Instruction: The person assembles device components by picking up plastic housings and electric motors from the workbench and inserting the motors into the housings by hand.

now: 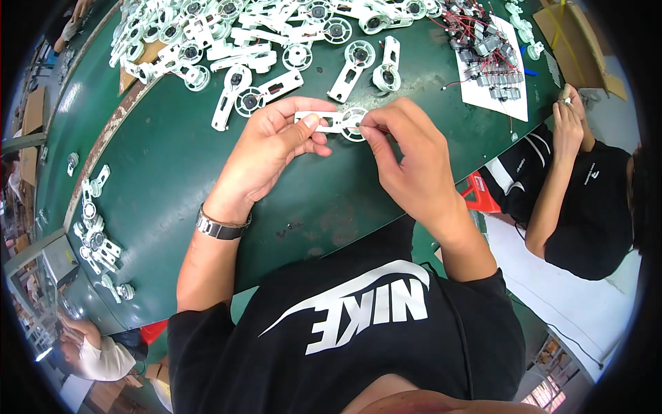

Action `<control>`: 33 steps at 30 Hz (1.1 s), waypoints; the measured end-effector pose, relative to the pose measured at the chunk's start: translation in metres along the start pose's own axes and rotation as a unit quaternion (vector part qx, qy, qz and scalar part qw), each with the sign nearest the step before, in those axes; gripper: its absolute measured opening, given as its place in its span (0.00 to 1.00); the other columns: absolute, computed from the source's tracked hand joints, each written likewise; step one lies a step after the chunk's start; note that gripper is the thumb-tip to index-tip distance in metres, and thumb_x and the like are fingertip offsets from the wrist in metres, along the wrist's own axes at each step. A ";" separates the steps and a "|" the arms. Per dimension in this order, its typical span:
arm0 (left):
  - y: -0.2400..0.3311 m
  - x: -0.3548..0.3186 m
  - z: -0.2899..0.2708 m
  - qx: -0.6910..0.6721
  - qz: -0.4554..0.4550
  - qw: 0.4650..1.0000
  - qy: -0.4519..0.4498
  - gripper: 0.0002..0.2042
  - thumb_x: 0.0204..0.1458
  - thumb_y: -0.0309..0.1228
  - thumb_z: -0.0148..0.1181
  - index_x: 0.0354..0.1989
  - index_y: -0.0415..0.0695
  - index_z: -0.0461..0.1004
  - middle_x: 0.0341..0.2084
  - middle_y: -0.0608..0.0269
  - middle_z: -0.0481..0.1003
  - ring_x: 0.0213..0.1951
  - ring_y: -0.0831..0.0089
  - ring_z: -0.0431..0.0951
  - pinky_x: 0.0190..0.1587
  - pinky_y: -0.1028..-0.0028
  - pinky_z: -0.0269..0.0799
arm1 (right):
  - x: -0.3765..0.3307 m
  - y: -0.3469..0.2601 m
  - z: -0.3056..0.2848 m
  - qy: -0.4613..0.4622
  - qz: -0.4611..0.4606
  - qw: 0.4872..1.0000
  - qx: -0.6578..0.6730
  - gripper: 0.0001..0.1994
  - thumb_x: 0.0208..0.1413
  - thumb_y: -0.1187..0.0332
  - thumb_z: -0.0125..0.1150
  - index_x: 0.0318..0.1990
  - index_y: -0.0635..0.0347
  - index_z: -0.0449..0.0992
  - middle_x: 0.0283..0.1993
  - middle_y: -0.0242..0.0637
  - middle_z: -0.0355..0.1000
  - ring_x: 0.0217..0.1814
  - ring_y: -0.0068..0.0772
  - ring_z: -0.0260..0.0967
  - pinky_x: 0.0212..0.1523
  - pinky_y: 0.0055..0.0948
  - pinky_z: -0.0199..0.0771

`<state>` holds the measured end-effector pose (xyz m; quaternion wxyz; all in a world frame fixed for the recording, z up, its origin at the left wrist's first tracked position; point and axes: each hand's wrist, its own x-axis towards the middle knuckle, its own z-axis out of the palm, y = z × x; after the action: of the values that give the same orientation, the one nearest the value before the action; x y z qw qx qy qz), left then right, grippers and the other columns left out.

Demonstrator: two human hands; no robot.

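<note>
In front of me, just above the green table, my left hand (265, 141) is closed on a white plastic housing (321, 121), thumb on top of its flat slotted arm. The housing's round spoked ring points right, against my right hand (417, 159). My right thumb and index finger are pinched together at the ring's right side. Whatever lies between those fingertips is too small to make out. Beyond my hands lie similar white housings with dark round centres, including one at an angle (352, 71) and another next to it (387, 74).
A large heap of white housings (234, 41) covers the table's far side. Small motors with red wires (489, 52) lie on a white sheet (510, 107) at far right. More housings (96, 238) sit at left. A co-worker (579, 193) sits at right, near an open cardboard box (579, 45).
</note>
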<state>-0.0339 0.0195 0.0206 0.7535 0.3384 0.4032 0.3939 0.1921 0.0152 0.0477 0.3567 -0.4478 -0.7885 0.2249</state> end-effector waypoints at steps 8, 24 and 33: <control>-0.004 0.002 -0.001 0.010 0.006 1.000 0.004 0.13 0.67 0.28 0.57 0.55 0.36 0.77 0.35 0.64 0.78 0.36 0.77 0.79 0.45 0.73 0.81 | 0.003 -0.003 0.010 0.009 0.007 0.999 -0.042 0.06 0.54 0.81 0.65 0.37 0.64 0.74 0.33 0.41 0.67 0.37 0.48 0.69 0.37 0.43 0.70; -0.002 0.000 0.004 0.052 0.003 0.999 0.011 0.12 0.68 0.28 0.56 0.54 0.36 0.77 0.36 0.63 0.78 0.36 0.76 0.80 0.44 0.73 0.80 | 0.002 -0.006 0.025 -0.013 0.018 0.998 -0.059 0.09 0.51 0.83 0.64 0.36 0.63 0.72 0.34 0.41 0.67 0.38 0.49 0.69 0.37 0.44 0.71; -0.007 0.000 0.001 0.049 0.026 0.998 0.017 0.12 0.68 0.27 0.55 0.54 0.36 0.77 0.35 0.62 0.79 0.34 0.77 0.80 0.43 0.74 0.81 | 0.008 -0.010 0.002 -0.079 0.125 0.983 0.111 0.34 0.48 0.88 0.66 0.63 0.59 0.61 0.61 0.40 0.59 0.58 0.33 0.67 0.43 0.29 0.74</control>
<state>-0.0308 0.0160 0.0157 0.7187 0.3784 0.4254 0.3991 0.1820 0.0171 0.0558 0.3099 -0.4815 -0.7221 0.3882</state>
